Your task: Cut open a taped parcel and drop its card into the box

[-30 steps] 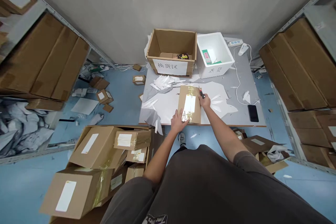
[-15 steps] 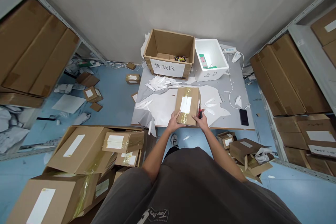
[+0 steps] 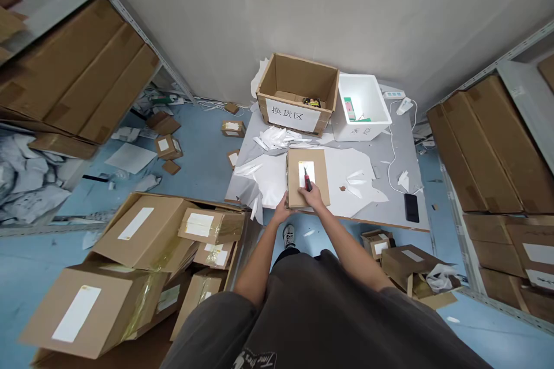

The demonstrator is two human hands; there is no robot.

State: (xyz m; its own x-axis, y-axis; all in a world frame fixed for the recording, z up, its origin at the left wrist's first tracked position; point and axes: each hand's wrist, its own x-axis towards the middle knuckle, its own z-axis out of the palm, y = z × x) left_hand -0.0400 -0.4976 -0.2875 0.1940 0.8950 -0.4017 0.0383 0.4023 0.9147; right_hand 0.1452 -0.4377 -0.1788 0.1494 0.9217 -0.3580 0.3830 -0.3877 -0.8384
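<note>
A sealed brown parcel point(image 3: 318, 173) with a white label lies flat on the grey table point(image 3: 398, 207) near its front edge. My left hand point(image 3: 282, 211) grips the parcel's near left corner. My right hand point(image 3: 312, 196) rests on top of the parcel, closed round a small red-and-black cutter point(image 3: 306, 180) whose tip points away from me along the label.
An open cardboard box point(image 3: 298, 95) with a printed sign and a white foam box point(image 3: 362, 108) stand at the table's back. White paper scraps point(image 3: 277, 137), a black phone point(image 3: 411, 207) and a white cable point(image 3: 392, 144) lie on the table. Parcels are piled on the floor at left point(image 3: 147, 242).
The parcel has been turned and laid flat nearer the table's left. My right hand came from the parcel's right side onto its top with the cutter over the label.
</note>
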